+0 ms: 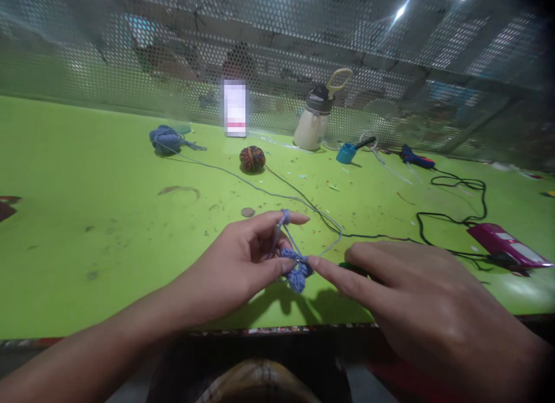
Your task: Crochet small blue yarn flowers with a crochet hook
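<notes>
A small blue-purple crochet piece (297,276) with petal shapes is pinched between the thumb and fingers of my left hand (243,255). Blue yarn is wound round that hand's raised index finger and runs down to the piece. My right hand (416,293) is closed around a crochet hook (353,268); a bit of its green handle shows, and the rest is mostly covered by my fingers. Its index fingertip touches the right edge of the crochet piece. From the piece, the yarn trails back to a blue yarn ball (165,140) at the back left.
Behind the work lies a multicoloured yarn ball (252,159). A phone (235,108) and a pale bottle (313,122) stand against the perforated metal panel (186,62). Rightward are a blue pot (346,154), a glue gun (417,158), and a magenta box (507,245) with black cable.
</notes>
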A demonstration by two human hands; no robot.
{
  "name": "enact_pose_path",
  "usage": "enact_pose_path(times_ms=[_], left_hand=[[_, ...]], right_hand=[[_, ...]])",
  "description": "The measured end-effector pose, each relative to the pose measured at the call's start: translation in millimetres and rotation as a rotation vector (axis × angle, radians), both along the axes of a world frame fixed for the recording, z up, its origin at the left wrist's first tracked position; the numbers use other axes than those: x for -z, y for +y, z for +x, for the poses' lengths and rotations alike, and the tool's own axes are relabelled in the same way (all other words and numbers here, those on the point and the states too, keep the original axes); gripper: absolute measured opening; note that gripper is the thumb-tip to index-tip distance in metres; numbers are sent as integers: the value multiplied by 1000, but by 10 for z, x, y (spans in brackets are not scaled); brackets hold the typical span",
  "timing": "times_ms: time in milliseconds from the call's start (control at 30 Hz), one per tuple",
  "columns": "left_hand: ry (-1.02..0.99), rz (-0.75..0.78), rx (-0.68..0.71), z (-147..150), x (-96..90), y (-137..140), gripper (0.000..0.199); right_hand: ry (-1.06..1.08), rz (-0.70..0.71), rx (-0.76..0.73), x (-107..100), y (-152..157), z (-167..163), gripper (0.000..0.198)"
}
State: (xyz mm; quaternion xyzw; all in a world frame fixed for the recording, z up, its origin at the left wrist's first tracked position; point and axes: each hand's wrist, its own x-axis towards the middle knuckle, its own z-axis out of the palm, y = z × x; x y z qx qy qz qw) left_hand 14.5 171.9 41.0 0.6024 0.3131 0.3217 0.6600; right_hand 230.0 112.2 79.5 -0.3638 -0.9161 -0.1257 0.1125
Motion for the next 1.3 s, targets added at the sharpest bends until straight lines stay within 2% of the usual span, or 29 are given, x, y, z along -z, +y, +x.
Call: enact_pose_path(times_ms=[267,733,967,1300], left_hand=[[14,-16,-38,11,-36,2,43],[28,47,-54,-16,-6,2,42],[15,39,-42,-8,-2,-1,41],[42,95,-178,18,-19,6,38]], right_hand=[[-24,29,-11,-8,2,-37,30],[19,47,8,50,-13,-2,41],[-4,39,13,-1,5,-74,32],[-44,201,30,28,-6,-177,37]])
